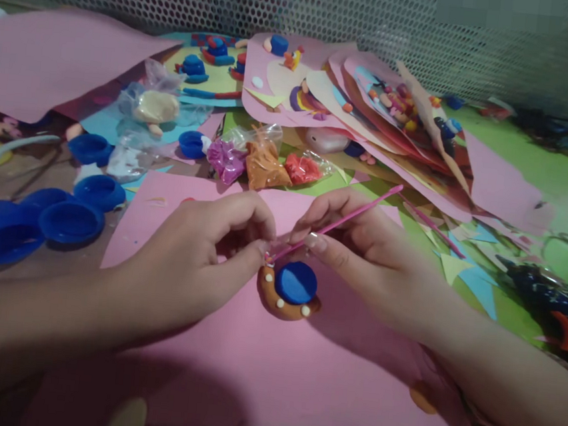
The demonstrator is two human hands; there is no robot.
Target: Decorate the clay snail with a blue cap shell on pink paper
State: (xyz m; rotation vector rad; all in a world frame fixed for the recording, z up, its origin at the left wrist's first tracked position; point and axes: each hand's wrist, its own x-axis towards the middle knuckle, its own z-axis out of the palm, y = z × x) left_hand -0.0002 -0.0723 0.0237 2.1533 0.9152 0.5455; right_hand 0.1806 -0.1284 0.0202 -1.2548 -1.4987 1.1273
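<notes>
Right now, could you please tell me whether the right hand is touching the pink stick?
Touching: the head view plainly shows the right hand pinching the pink stick, whose upper end slants out past the hand.

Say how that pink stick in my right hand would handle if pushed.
The pink stick is probably stiff, jutting straight from your right hand without sagging. Its slender shape suggests it's light. It looks rounded, so it may roll.

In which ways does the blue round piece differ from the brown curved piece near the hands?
The blue piece is round, while the brown piece is an arc curving around part of the blue one's edge. The blue piece has a plain top; the brown piece carries pale dots. Both are on the pink sheet.
</notes>
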